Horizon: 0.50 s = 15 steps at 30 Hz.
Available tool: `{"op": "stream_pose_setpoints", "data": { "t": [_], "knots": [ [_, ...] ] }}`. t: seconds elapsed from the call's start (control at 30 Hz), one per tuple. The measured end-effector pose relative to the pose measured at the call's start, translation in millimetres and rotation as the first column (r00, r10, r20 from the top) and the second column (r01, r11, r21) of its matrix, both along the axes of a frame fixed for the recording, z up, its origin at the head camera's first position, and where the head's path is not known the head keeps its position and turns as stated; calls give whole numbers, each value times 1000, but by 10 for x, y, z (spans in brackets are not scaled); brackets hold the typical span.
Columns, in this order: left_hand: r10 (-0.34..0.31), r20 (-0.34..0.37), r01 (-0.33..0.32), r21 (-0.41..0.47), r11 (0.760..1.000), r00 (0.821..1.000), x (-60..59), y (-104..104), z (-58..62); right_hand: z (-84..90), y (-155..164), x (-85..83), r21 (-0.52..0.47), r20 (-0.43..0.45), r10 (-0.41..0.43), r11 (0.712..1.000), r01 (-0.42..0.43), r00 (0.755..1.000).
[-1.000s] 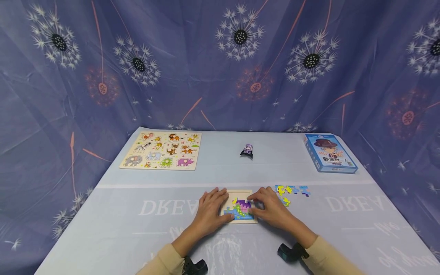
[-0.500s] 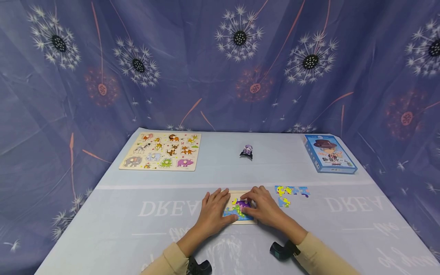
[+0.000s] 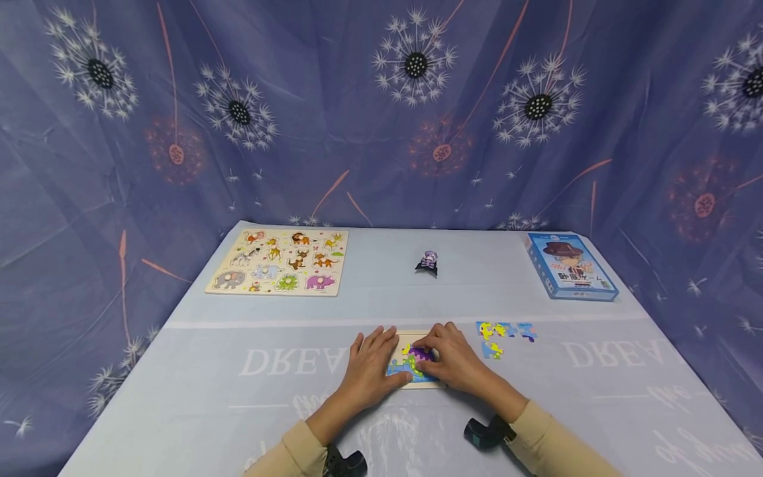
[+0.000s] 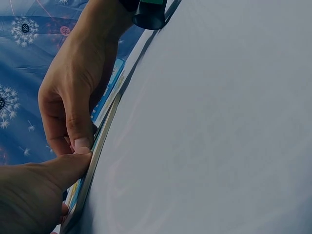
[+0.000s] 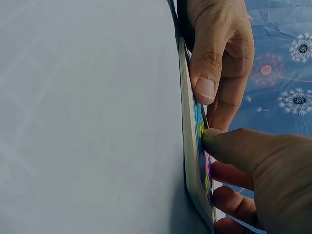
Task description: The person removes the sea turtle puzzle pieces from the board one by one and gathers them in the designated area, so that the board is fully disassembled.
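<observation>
Two hands at one framed puzzle. The right hand (image 3: pixel 453 361), fingers bent, touches its right part; whether a piece is pinched cannot be told. The left hand (image 3: pixel 371 368), fingers extended, rests along the left edge of the puzzle frame (image 3: pixel 426 386). Right: at least three loose pieces (image 3: pixel 493 351). Wide tabletop (image 3: pixel 536 417) separates these from one animal board (image 3: pixel 283 264) (far left), one small purple-black object (image 3: pixel 427 262) (far centre) and one blue box (image 3: pixel 574 265) beside the right edge.

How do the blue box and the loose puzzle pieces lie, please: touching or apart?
Apart: the head view shows tablecloth between the loose puzzle pieces and the blue box.
</observation>
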State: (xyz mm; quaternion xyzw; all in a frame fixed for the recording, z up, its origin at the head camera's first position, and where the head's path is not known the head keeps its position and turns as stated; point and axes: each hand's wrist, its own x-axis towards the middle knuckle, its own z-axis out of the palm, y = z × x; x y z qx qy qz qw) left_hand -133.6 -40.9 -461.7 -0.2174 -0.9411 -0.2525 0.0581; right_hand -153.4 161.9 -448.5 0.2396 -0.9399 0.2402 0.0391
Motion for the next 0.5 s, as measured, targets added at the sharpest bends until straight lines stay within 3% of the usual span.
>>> {"op": "stream_pose_setpoints", "data": {
  "t": [0.5],
  "knots": [
    [0,9,0,2,1000,1000,-1,2,3,-5,-6,-11,-50,4,22,999,-22,1000]
  ]
}}
